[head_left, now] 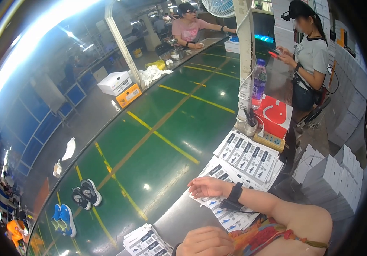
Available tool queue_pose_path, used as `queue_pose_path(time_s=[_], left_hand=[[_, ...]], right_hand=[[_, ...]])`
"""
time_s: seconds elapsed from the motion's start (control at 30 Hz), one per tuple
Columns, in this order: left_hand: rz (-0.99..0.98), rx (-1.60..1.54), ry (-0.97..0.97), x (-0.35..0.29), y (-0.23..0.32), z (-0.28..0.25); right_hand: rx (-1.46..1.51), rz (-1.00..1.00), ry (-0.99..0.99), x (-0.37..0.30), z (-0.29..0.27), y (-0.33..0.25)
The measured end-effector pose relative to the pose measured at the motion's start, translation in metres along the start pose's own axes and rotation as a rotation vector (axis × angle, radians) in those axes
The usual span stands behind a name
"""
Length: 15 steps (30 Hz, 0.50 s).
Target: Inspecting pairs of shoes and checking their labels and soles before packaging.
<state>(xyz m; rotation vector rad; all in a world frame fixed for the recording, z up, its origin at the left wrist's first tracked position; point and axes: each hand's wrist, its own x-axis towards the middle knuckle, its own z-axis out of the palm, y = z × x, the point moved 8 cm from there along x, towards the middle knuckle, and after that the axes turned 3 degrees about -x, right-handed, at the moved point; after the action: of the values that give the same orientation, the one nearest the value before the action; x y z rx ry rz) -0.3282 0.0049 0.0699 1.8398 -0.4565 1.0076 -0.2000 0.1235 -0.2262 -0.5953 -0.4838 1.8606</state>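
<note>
My right hand (209, 187) hovers over spread printed label sheets (247, 155), palm turned sideways, fingers loosely bent and apart, nothing in it. A black band (235, 193) circles that wrist. At the lower edge my left hand (205, 242) shows its back; the fingers curl together, and anything inside them is hidden. Beside it lies a smaller pile of label sheets (146, 242). On the green conveyor belt (162, 128), a pair of dark grey shoes (87, 194) and a pair of blue shoes (64, 219) stand at the left, away from both hands.
A white post (246, 55) rises by a purple bottle (259, 81), a red shoebox (273, 115) and a power strip (268, 141). White boxes (330, 181) are stacked at right. One person (313, 55) holds a phone; another (190, 30) sits across the belt.
</note>
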Motion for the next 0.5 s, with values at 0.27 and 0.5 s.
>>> queue_pose_path(time_s=[0.27,0.5], left_hand=[[-0.008,0.005,0.011,-0.0030,0.0032,0.0001],[-0.015,0.017,0.002,-0.0046,0.0050,-0.0004]], right_hand=[[-0.002,0.006,0.004,-0.0009,0.0028,0.0029],[-0.003,0.007,0.001,0.0001,0.0056,0.0034]])
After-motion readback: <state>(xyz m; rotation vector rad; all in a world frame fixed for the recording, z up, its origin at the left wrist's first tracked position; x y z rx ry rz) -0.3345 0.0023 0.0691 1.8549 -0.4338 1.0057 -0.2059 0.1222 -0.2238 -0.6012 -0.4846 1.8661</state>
